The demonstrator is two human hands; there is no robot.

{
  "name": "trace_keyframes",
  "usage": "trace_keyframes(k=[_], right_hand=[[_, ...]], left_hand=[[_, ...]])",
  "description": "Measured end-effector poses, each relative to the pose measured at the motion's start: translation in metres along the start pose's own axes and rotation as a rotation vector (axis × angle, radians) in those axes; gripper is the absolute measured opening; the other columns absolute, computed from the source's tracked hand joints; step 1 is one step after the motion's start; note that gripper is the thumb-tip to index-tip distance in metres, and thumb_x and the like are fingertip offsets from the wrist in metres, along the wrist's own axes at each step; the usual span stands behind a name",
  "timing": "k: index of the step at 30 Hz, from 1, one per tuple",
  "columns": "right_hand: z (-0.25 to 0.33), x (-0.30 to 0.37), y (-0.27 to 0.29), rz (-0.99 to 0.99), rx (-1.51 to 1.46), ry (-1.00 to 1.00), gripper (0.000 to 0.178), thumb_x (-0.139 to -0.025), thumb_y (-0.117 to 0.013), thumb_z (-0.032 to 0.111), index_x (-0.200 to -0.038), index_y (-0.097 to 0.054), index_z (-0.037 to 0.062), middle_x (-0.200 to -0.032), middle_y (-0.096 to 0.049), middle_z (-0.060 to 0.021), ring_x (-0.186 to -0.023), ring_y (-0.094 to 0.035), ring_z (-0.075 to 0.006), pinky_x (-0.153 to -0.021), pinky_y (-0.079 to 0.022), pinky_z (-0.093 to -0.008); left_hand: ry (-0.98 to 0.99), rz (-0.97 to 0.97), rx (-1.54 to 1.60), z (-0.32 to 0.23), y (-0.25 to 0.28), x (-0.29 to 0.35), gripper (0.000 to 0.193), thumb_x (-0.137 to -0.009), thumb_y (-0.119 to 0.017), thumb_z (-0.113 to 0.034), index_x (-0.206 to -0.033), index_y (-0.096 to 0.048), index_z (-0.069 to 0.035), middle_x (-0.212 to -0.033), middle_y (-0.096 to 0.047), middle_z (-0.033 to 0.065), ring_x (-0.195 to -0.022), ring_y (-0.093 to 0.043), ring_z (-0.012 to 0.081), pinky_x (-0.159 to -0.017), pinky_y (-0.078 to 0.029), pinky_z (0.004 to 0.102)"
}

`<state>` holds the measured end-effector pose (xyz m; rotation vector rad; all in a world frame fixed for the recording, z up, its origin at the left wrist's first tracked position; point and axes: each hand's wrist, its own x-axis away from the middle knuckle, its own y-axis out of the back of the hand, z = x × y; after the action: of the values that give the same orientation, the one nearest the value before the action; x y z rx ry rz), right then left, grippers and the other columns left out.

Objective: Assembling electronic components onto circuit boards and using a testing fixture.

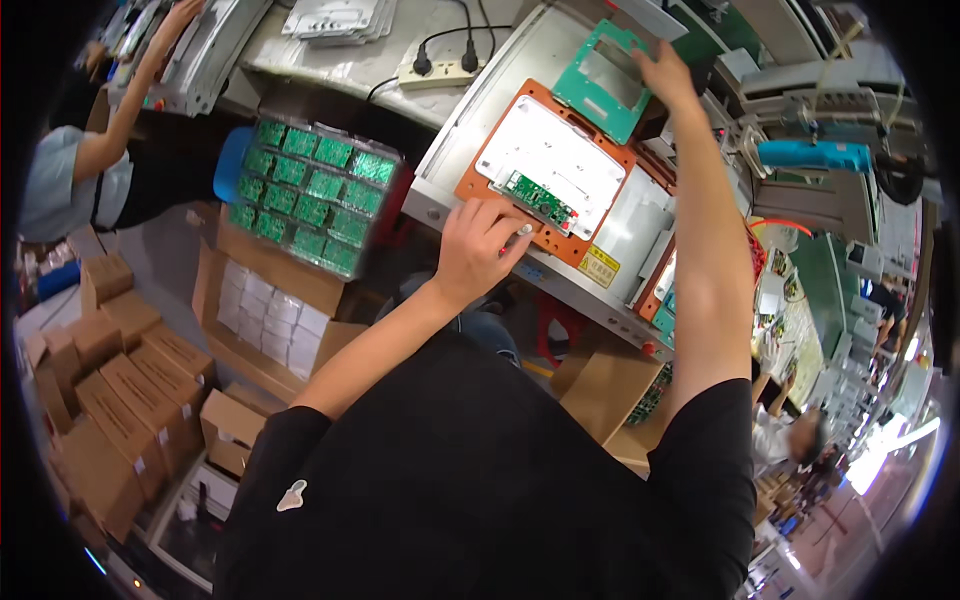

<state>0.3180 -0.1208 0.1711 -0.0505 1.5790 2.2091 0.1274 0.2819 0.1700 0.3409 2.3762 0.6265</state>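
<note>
An orange fixture (476,181) lies on the machine's pale metal bed, with a brightly lit white plate (545,140) in it. Along the plate's near edge sits a green circuit board (540,200) with small red parts at its right end. My left hand (478,252) is closed at the fixture's front edge, a small whitish piece at its fingertips that is too small to name. A green frame (572,88) with a rectangular opening is tilted up behind the plate. My right hand (666,76) grips its upper right edge, the fingertips partly hidden.
Left of the machine stands a clear tray (300,160) of several green circuit boards. An open carton (210,285) of white packets and stacked brown boxes (130,410) are lower left. A power strip (440,72) lies on the back bench. Another person's arm (140,85) reaches in at far left.
</note>
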Motion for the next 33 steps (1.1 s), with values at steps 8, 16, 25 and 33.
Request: trace_keyframes(k=[8, 16, 25, 33], right_hand=[[0.186, 0.188, 0.137, -0.273, -0.185, 0.439, 0.022, -0.077, -0.074, -0.004, -0.098, -0.071, 0.0007, -0.093, -0.072, -0.0102, -0.086, -0.068, -0.0221, -0.081, -0.052, -0.0325], [0.196, 0.319, 0.044, -0.068, -0.244, 0.327, 0.028, -0.076, -0.069, -0.004, -0.104, -0.071, 0.0028, -0.109, -0.070, -0.0089, -0.100, -0.064, -0.0281, -0.089, -0.050, -0.0402], [0.186, 0.315, 0.035, 0.008, -0.273, 0.336, 0.040, -0.074, -0.061, -0.009, -0.112, -0.068, 0.0005, -0.121, -0.067, -0.0107, -0.110, -0.061, -0.0307, -0.097, -0.048, -0.0408], [0.195, 0.314, 0.036, -0.105, -0.233, 0.397, 0.034, -0.075, -0.063, -0.011, -0.106, -0.071, 0.0008, -0.112, -0.071, -0.0085, -0.103, -0.064, -0.0287, -0.091, -0.051, -0.0385]], left_hand=[[0.085, -0.122, -0.039, 0.003, -0.002, 0.013, 0.021, -0.071, -0.082, -0.011, -0.085, -0.069, -0.006, -0.092, -0.063, 0.0054, -0.084, -0.058, 0.0250, -0.072, -0.046, 0.0363], [0.200, -0.187, -0.001, 0.016, 0.044, 0.039, 0.028, -0.076, -0.075, -0.003, -0.103, -0.069, -0.005, -0.097, -0.061, 0.0087, -0.091, -0.059, 0.0274, -0.078, -0.048, 0.0368], [0.188, -0.069, 0.183, 0.031, 0.044, 0.008, 0.022, -0.084, -0.069, 0.001, -0.106, -0.068, -0.002, -0.097, -0.063, 0.0101, -0.080, -0.064, 0.0203, -0.068, -0.052, 0.0291], [0.345, 0.096, 0.483, 0.020, 0.003, 0.041, 0.034, -0.088, -0.067, -0.002, -0.122, -0.062, 0.000, -0.102, -0.063, 0.0125, -0.073, -0.063, 0.0162, -0.064, -0.051, 0.0286]])
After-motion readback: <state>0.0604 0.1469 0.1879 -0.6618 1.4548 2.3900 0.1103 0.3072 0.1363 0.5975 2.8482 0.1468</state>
